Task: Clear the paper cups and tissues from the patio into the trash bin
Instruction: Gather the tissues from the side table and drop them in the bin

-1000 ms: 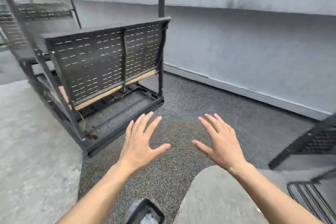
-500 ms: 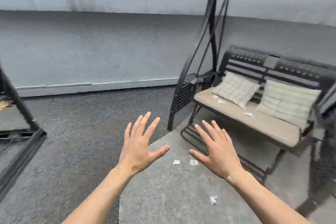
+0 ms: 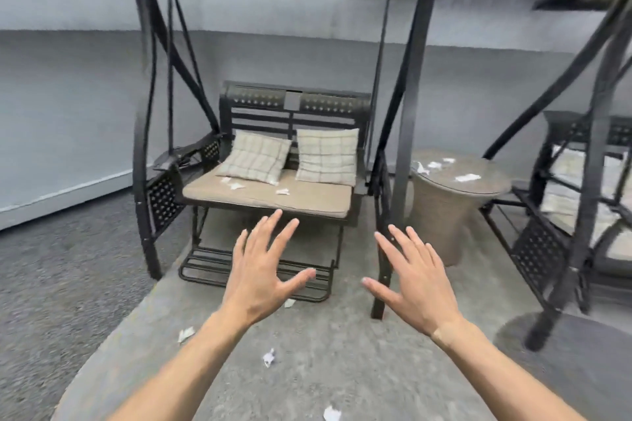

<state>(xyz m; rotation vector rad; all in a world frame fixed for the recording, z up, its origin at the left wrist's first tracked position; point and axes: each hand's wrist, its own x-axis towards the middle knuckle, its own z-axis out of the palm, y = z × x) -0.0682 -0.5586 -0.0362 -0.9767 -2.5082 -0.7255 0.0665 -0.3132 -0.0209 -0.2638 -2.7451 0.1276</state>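
Observation:
My left hand (image 3: 263, 270) and my right hand (image 3: 412, 278) are held out in front of me, fingers spread, holding nothing. White crumpled tissues lie on the concrete floor below them: one (image 3: 185, 334) at the left, one (image 3: 268, 357) in the middle, one (image 3: 331, 413) at the bottom edge. More tissues lie on the swing seat cushion (image 3: 282, 192) and on the round table top (image 3: 468, 177). No paper cup or trash bin is in view.
A black metal swing bench (image 3: 294, 106) with two plaid pillows stands straight ahead under a canopy. A round wicker table (image 3: 441, 215) stands to its right. A second swing frame (image 3: 588, 181) fills the right edge. Dark gravel carpet covers the left floor.
The view has swung to the right, from the first swing's back to the cushioned swing bench, now centred. My hands have stayed open and held out in front.

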